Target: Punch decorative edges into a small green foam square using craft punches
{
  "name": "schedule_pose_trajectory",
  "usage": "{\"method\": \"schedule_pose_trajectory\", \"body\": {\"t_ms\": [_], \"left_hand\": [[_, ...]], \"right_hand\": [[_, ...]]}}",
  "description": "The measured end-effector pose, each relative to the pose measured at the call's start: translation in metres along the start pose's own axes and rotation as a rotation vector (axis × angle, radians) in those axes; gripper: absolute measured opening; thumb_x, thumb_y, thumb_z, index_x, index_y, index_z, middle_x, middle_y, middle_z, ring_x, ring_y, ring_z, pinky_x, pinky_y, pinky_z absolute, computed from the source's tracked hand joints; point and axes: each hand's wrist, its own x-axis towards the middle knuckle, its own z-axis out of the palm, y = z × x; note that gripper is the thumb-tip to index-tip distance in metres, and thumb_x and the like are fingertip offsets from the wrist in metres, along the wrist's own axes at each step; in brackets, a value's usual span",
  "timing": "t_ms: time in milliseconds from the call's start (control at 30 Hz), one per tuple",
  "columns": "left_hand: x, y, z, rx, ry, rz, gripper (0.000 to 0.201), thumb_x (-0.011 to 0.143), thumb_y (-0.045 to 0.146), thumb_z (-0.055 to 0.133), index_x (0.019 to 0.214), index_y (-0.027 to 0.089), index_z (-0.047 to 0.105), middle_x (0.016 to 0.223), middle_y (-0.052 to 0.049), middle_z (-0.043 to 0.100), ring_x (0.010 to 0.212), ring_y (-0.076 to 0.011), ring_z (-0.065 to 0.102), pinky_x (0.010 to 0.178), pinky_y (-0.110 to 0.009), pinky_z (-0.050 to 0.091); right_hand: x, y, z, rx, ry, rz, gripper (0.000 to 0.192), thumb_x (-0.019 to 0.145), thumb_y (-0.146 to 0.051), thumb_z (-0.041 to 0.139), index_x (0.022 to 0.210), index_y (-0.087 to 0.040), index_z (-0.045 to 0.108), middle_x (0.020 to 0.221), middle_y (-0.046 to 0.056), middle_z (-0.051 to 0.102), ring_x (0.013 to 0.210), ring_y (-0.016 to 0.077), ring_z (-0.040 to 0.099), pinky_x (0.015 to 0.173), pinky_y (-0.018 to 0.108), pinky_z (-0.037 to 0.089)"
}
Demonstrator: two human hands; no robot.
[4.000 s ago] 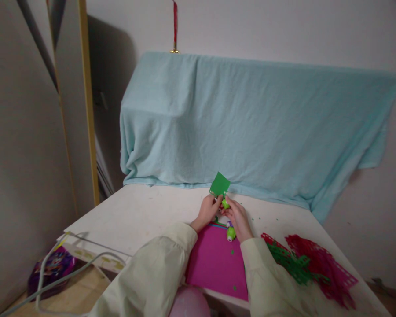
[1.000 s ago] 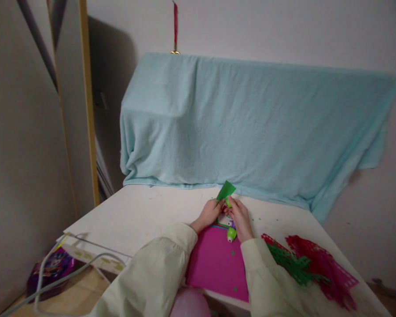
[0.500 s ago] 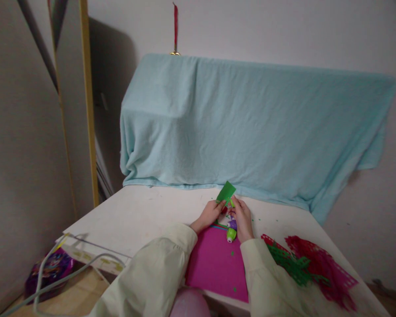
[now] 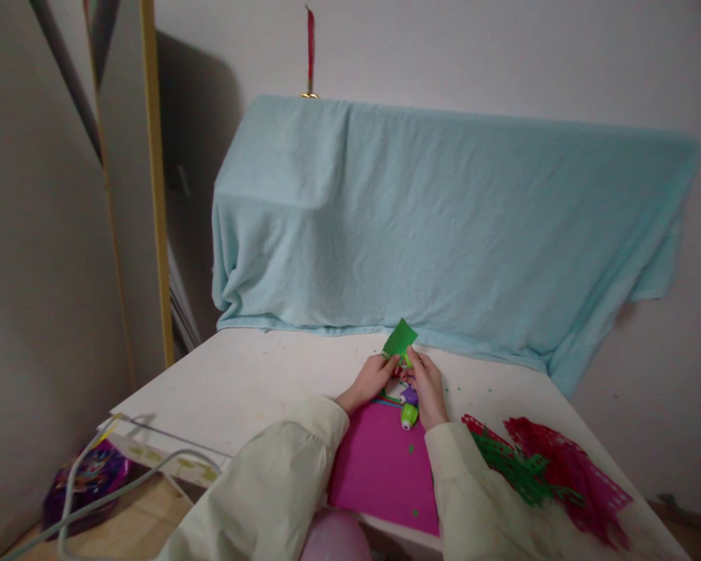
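My left hand point(image 4: 371, 380) is closed on a piece of green paper point(image 4: 400, 337), pinching its lower edge so that the sheet points up and away. My right hand point(image 4: 428, 383) is closed at the paper's lower right corner, around a small lime-green craft punch point(image 4: 409, 360) mostly hidden by the fingers. Just below the hands lie a purple craft punch point(image 4: 410, 396) and another lime-green punch point(image 4: 407, 417). They rest at the top of a stack of magenta paper point(image 4: 382, 467). Something red shows between the hands, too covered to name.
Punched scraps of green paper point(image 4: 511, 467) and red-magenta paper point(image 4: 572, 460) are heaped on the white table point(image 4: 257, 374) at right. Tiny green bits are scattered about. A light blue cloth point(image 4: 444, 226) hangs behind. Grey cables point(image 4: 152, 471) cross the left corner.
The green paper and my right fingers have shifted very slightly. Both hands stay where they were, and the punches on the magenta paper have barely moved.
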Motion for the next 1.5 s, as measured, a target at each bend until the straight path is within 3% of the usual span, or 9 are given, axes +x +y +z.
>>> {"method": "schedule_pose_trajectory", "body": {"t_ms": [167,400,600,700,1033,1200,1500], "left_hand": [[0.000,-0.001,0.002,-0.074,0.078,0.050,0.044,0.088,0.050,0.045,0.078,0.012,0.065,0.072,-0.003,0.065,0.062,-0.0131,0.054,0.060,-0.022,0.040],[0.000,0.000,0.002,-0.073,0.123,0.020,0.044,0.085,0.051,0.049,0.073,0.012,0.066,0.068,-0.004,0.067,0.060,-0.0134,0.057,0.056,-0.021,0.041],[-0.001,0.004,-0.003,0.041,0.300,-0.018,0.040,0.081,0.051,0.055,0.075,0.014,0.068,0.071,-0.005,0.068,0.065,-0.0153,0.059,0.062,-0.022,0.043],[0.000,0.003,-0.006,0.028,0.332,-0.050,0.042,0.081,0.052,0.054,0.076,0.013,0.068,0.071,-0.005,0.068,0.063,-0.0147,0.058,0.060,-0.022,0.043],[0.004,0.001,-0.002,-0.074,0.288,-0.033,0.039,0.078,0.051,0.059,0.080,0.013,0.068,0.078,-0.006,0.070,0.067,-0.0155,0.060,0.062,-0.023,0.044],[0.004,0.000,-0.002,-0.029,0.236,-0.077,0.038,0.080,0.048,0.055,0.071,0.013,0.065,0.063,-0.003,0.064,0.056,-0.0132,0.055,0.054,-0.021,0.040],[0.002,-0.007,0.000,-0.187,0.277,-0.064,0.040,0.083,0.051,0.052,0.078,0.012,0.063,0.070,-0.004,0.064,0.060,-0.0127,0.055,0.058,-0.022,0.042]], "right_hand": [[0.001,0.003,-0.002,-0.024,0.002,-0.018,0.038,0.076,-0.053,0.066,0.092,-0.019,0.063,0.074,0.003,0.065,0.057,0.0122,0.057,0.050,0.022,0.045],[0.001,0.002,-0.001,-0.039,0.009,-0.010,0.038,0.076,-0.054,0.066,0.092,-0.020,0.064,0.071,0.001,0.064,0.055,0.0120,0.057,0.050,0.022,0.045],[-0.001,0.002,-0.001,-0.043,0.004,-0.020,0.038,0.077,-0.054,0.065,0.092,-0.020,0.065,0.075,0.002,0.067,0.055,0.0110,0.058,0.050,0.021,0.045],[-0.001,0.003,0.000,-0.048,-0.001,-0.010,0.038,0.076,-0.055,0.065,0.091,-0.020,0.065,0.075,0.002,0.067,0.056,0.0117,0.058,0.051,0.022,0.046],[-0.001,0.001,0.000,-0.069,-0.003,0.006,0.043,0.071,-0.056,0.068,0.092,-0.019,0.066,0.078,0.003,0.069,0.056,0.0129,0.060,0.051,0.024,0.047],[0.000,0.003,-0.001,-0.097,-0.003,-0.002,0.040,0.071,-0.056,0.068,0.089,-0.019,0.066,0.071,0.002,0.067,0.055,0.0125,0.059,0.050,0.023,0.046],[-0.001,0.001,0.002,-0.080,-0.003,-0.001,0.040,0.072,-0.055,0.068,0.089,-0.019,0.066,0.070,0.002,0.067,0.053,0.0121,0.058,0.050,0.023,0.046]]}}
